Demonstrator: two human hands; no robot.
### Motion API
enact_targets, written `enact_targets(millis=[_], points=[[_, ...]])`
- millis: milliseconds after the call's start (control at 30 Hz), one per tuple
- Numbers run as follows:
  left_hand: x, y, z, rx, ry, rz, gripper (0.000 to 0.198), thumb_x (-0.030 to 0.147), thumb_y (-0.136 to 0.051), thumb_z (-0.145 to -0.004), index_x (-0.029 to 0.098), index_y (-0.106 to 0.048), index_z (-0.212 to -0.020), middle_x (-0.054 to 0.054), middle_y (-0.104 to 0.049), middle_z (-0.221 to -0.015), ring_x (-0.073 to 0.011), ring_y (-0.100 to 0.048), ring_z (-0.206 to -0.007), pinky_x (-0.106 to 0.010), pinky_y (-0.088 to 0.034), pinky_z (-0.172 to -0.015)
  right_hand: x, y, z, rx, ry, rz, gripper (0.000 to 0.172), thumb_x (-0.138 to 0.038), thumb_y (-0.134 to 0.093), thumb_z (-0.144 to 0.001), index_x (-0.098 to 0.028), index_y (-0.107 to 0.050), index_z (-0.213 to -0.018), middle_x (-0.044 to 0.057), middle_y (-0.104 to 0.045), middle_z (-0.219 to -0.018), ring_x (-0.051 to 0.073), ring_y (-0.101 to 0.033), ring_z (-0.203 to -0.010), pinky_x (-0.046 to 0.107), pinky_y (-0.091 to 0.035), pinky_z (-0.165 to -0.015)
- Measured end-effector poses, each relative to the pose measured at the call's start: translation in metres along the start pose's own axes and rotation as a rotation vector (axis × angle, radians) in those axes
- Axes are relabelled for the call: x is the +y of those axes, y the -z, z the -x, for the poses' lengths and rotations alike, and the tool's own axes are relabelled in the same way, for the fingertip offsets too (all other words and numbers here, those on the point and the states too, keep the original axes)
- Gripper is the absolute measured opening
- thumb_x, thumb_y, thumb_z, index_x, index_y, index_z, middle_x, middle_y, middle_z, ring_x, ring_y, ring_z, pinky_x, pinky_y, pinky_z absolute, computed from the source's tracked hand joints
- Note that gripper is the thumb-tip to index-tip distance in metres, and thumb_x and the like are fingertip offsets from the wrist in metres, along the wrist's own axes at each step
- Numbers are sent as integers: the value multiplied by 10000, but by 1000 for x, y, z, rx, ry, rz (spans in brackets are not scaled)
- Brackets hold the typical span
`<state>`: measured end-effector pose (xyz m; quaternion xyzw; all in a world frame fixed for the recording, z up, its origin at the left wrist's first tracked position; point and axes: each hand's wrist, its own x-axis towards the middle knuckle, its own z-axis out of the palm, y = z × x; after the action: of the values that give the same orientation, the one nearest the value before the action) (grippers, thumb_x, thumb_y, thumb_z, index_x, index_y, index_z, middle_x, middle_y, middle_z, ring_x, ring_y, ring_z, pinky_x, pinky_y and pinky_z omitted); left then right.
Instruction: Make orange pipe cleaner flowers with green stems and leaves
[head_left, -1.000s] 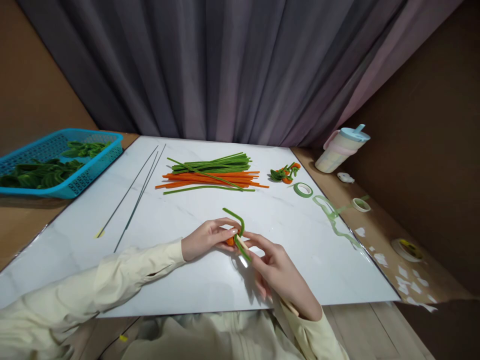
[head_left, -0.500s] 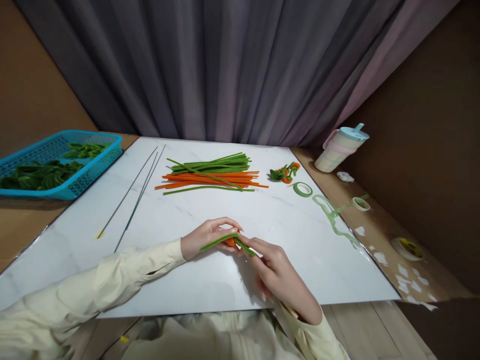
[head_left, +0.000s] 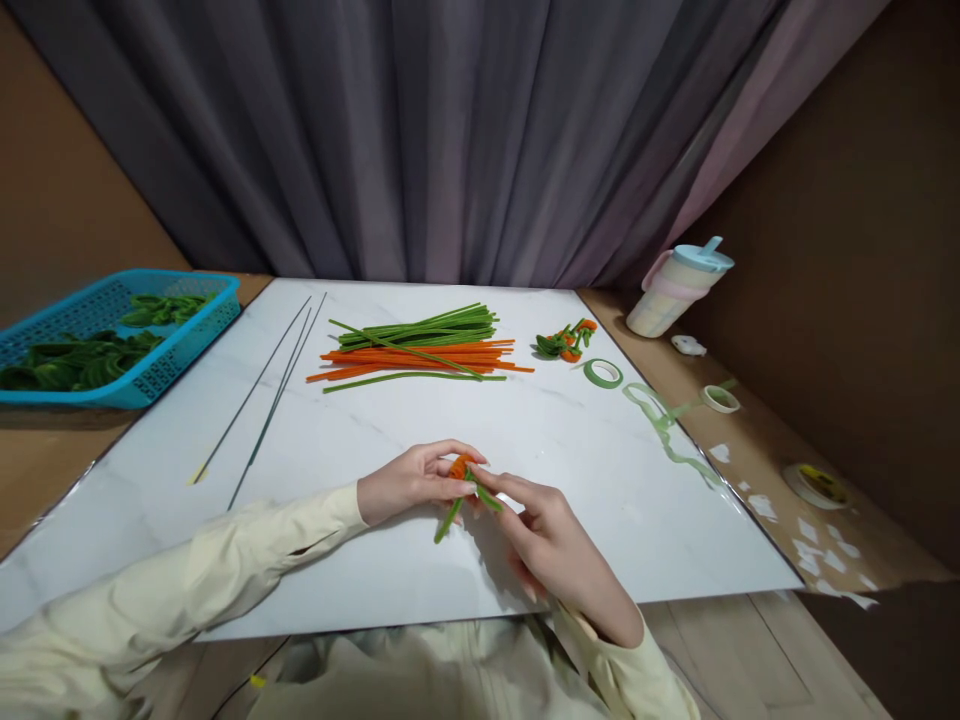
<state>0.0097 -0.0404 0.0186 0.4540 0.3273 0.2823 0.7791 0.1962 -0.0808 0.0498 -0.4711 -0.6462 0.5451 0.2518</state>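
Observation:
My left hand [head_left: 409,482] pinches a small orange coil [head_left: 460,465] just above the white marble board [head_left: 337,440]. A green pipe cleaner [head_left: 450,519] is wound around the coil, and its free end points down toward me. My right hand [head_left: 551,545] pinches that green pipe cleaner right beside the coil, its fingertips meeting the left hand's. Both hands are closed on the piece. Farther back on the board lies a pile of straight green and orange pipe cleaners [head_left: 420,350].
A blue basket [head_left: 157,365] holding green bent pieces sits at the far left. Thin wires [head_left: 270,385] lie on the board's left side. Finished orange-green pieces [head_left: 566,343], green tape rolls [head_left: 604,373], a loose tape strip [head_left: 664,425] and a lidded cup [head_left: 679,285] are at the right.
The green pipe cleaner's free end swung from arching above the coil, over to the left, then down toward me. Both hands stayed in place, still pinching.

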Motion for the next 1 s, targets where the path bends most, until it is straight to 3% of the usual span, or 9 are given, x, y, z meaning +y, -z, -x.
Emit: enact_targets(millis=[133, 300, 433, 533, 667, 767, 867, 933, 1000], points=[[-1, -1, 0, 14, -40, 8, 407, 257, -708, -712, 136, -533, -1059, -63, -645, -825, -129, -606, -675, -239, -491, -597, -3, -1, 0, 16, -80, -61, 449, -328, -443, -857, -230, -487, -1293, 10, -629, -794, 17, -389, -275, 155, -266, -261], [0, -4, 3, 15, -41, 8, 459, 305, -672, -749, 157, -490, -1144, 28, -561, -622, -46, -464, -408, -167, -354, -406, 0, -4, -1, 90, -46, -57, 398, -270, -452, -832, -217, -582, -1204, 13, -629, -724, 29, -357, -304, 168, -257, -278], [-2, -9, 6, 14, -68, -59, 478, 358, -594, -811, 168, -442, -1222, 57, -510, -558, -17, -351, -323, -157, -231, -348, -2, -8, -1, 104, -33, -107, 357, -303, -466, -838, -200, -615, -1147, -42, -471, -477, 61, -357, -316, 173, -261, -296], [-4, -13, 7, 37, -98, -105, 503, 374, -586, -812, 159, -432, -1239, 79, -451, -523, -17, -309, -345, -159, -200, -356, -3, -11, -1, 101, -64, -149, 350, -322, -457, -849, -181, -611, -1129, -70, -378, -423, 52, -311, -285, 173, -234, -285], [-4, -14, 6, 66, -97, -85, 518, 366, -618, -784, 146, -453, -1222, 78, -423, -549, -22, -318, -387, -159, -208, -367, -3, -9, -1, 57, -112, -163, 362, -343, -451, -859, -178, -573, -1157, -63, -431, -482, 27, -302, -264, 153, -203, -264], [-3, -12, 5, 70, -74, -35, 506, 335, -630, -778, 132, -471, -1213, 72, -430, -539, -22, -314, -381, -154, -190, -355, -5, -1, 1, 11, -123, -172, 394, -366, -458, -863, -236, -485, -1233, -19, -563, -721, 4, -355, -270, 138, -206, -249], [0, -8, 3, 74, -27, 59, 465, 276, -643, -774, 125, -503, -1191, 59, -461, -513, -19, -310, -367, -142, -157, -334, -4, 11, 7, -23, -119, -179, 437, -399, -466, -863, -275, -389, -1274, 0, -578, -879, 2, -392, -276, 138, -222, -238], [2, -6, 2, 77, 35, 165, 409, 228, -661, -756, 120, -553, -1135, -7, -567, -614, -25, -381, -406, -132, -163, -325, 3, 20, 7, 34, -92, -115, 427, -408, -454, -870, -248, -380, -1259, 7, -588, -865, 9, -386, -287, 148, -255, -255], [4, -2, 1, 62, 99, 278, 340, 187, -664, -747, 106, -599, -1070, -103, -645, -809, -39, -462, -482, -123, -190, -324, 15, 30, 3, 206, -5, 43, 400, -402, -415, -890, -207, -390, -1238, 30, -598, -865, 34, -423, -341, 171, -320, -306]])
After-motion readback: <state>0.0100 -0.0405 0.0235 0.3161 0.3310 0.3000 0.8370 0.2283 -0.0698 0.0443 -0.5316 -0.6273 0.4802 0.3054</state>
